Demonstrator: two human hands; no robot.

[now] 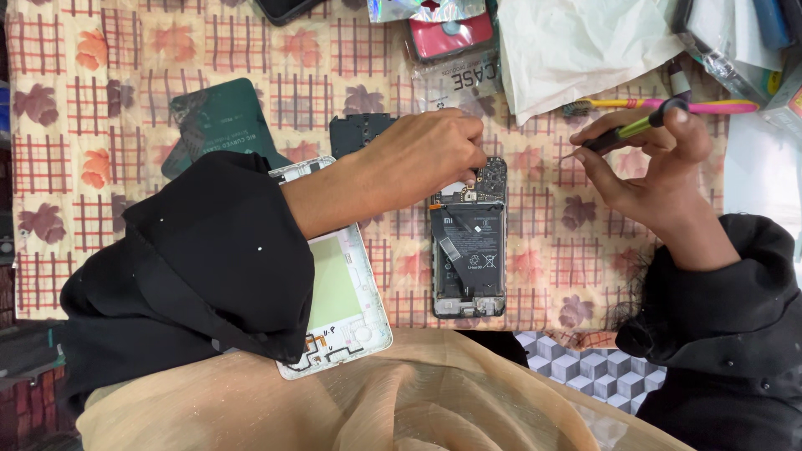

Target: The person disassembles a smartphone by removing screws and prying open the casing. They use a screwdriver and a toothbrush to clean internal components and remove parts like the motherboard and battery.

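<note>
The opened black smartphone with its back cover off and the dark battery showing [469, 249] lies flat on the floral checked tablecloth [109, 150], right under the left fingertips. The left hand [434, 154] has its fingers bunched and pinched shut at the phone's top edge, by the circuit board; whether there's a tiny part between the tips I can't tell, it's too small. The right hand [647, 163] sits a bit off to the side of those fingers, closed in a pen grip around a thin screwdriver with a green and black handle [622, 134], tip aimed at the board but not touching it.

My take on doing this bit well: keep the left pinch low and steady so the phone doesn't slide, and bring the driver tip in at a shallow angle just beside the fingertips (not over them, you'd block your view). Light pressure only.

Behind the left wrist there's a white phone frame with a pale green panel [338, 276], and just beyond the knuckles a small black plastic cover plate [355, 134].
</note>
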